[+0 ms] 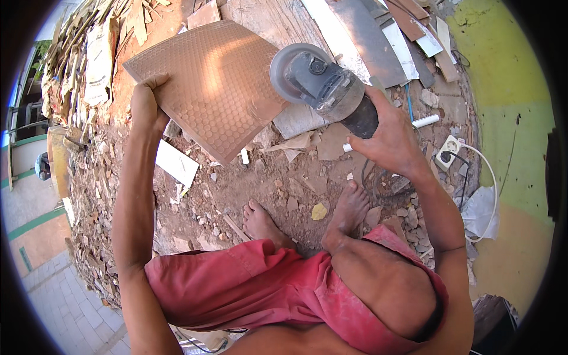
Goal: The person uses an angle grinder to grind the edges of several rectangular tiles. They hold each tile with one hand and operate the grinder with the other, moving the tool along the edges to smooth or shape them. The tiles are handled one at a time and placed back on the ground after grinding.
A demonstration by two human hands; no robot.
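Note:
My left hand [150, 102] is closed on the left corner of a brown ceramic tile [204, 89], its honeycomb-patterned back turned up toward me. The tile is held tilted above the ground. In my right hand [391, 142] is a dark angle grinder [325, 89], gripped round its body. Its round grey disc [285, 76] overlaps the tile's right edge in the view; I cannot tell whether they touch. My bare feet stand on the dirt below, either side of a small yellowish chip [319, 211].
Broken tiles and rubble cover the ground. Loose boards and tile strips [367, 41] lie at the far right. A white socket block [451, 149] with a black plug and white cable sits beside the green-yellow wall [509, 130]. Wood scraps [62, 65] pile up at far left.

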